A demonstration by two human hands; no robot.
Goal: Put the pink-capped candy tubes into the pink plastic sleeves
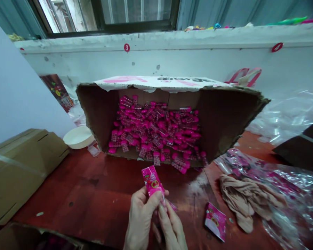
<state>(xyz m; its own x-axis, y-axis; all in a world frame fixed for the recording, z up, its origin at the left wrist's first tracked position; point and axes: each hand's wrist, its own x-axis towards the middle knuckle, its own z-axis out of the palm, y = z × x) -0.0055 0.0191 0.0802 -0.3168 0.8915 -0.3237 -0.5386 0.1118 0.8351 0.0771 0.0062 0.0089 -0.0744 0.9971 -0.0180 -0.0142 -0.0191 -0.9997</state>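
Observation:
Both hands meet at the bottom middle of the view. My left hand (142, 217) pinches a pink printed packet (151, 178) between thumb and fingers, its upper end pointing away from me. My right hand (171, 225) is closed at the packet's lower end, fingertips pressed together there. Part of another pink piece shows behind the right fingers; its shape is unclear. Beyond the hands, an open cardboard box (224, 118) lies on its side, holding many small pink-capped tubes (156, 128). A pink printed stack (215, 222) sits on the red table to the right.
A beige cloth (250, 199) and clear plastic bags (297, 180) lie at the right. At the left are a closed cardboard box (23, 166) and a round white dish (78, 137). Another open box (18, 236) is at the bottom left. The red table's (80, 194) surface has small scraps.

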